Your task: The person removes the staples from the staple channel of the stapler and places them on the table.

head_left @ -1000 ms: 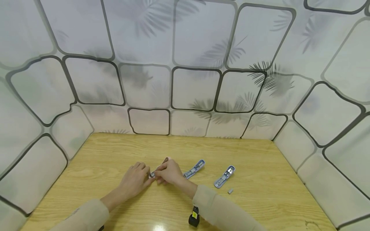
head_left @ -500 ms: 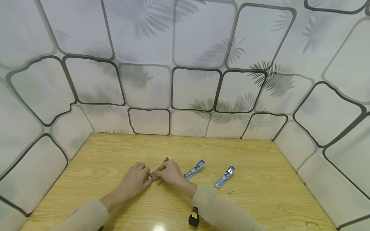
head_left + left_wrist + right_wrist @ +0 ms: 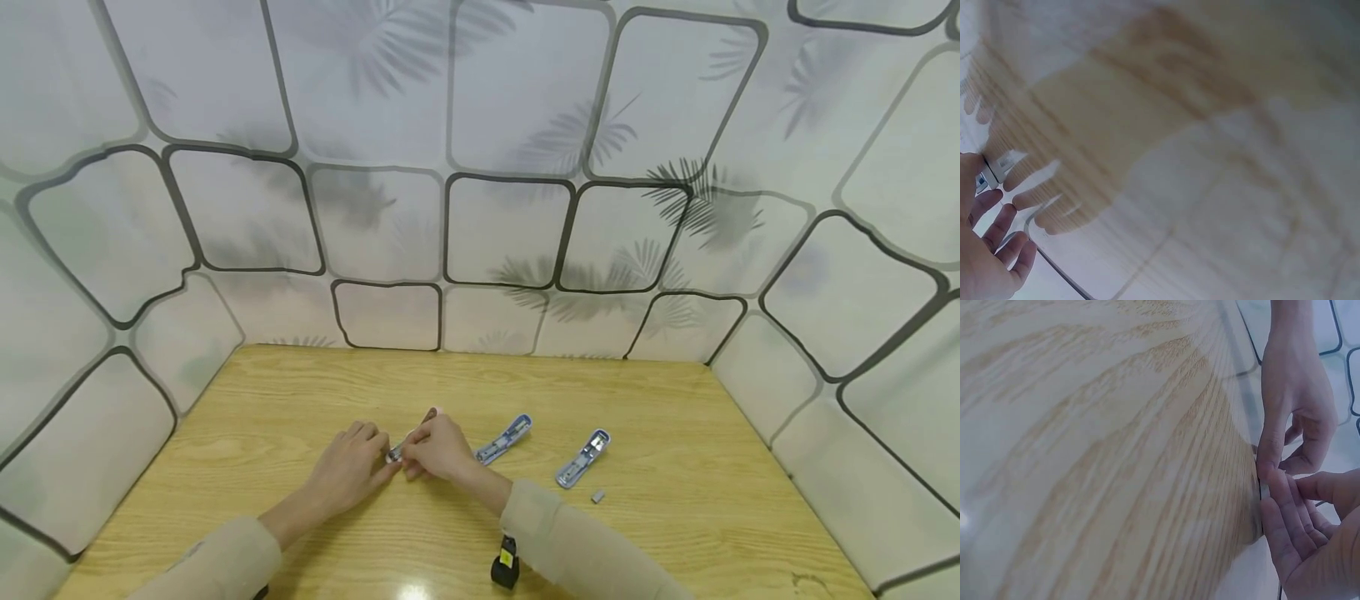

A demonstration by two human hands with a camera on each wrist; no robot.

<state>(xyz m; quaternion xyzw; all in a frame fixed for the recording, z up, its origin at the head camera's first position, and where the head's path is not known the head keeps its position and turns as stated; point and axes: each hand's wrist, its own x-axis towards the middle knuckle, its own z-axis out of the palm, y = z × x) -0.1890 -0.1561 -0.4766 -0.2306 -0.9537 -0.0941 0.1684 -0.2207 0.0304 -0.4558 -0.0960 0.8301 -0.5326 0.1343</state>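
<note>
A slim case with a silvery near end and a reddish-brown far end slants between my hands on the wooden table; the right fingers cover its middle. My left hand holds its near end between thumb and forefinger; in the left wrist view a pale metallic piece shows at the thumb. Opposite, my right hand pinches at the same case with bent fingers, the tips close to the left thumb. To the right lie two similar blue cases, their metal inner parts facing up.
A small grey block lies just below the rightmost blue case. Near my right sleeve stands a black object with a yellow label. Patterned cloth walls enclose the wooden table at the back and sides.
My right fingertips have shifted slightly to the right along the case, so more of its silvery end shows. The left hand stays put.
</note>
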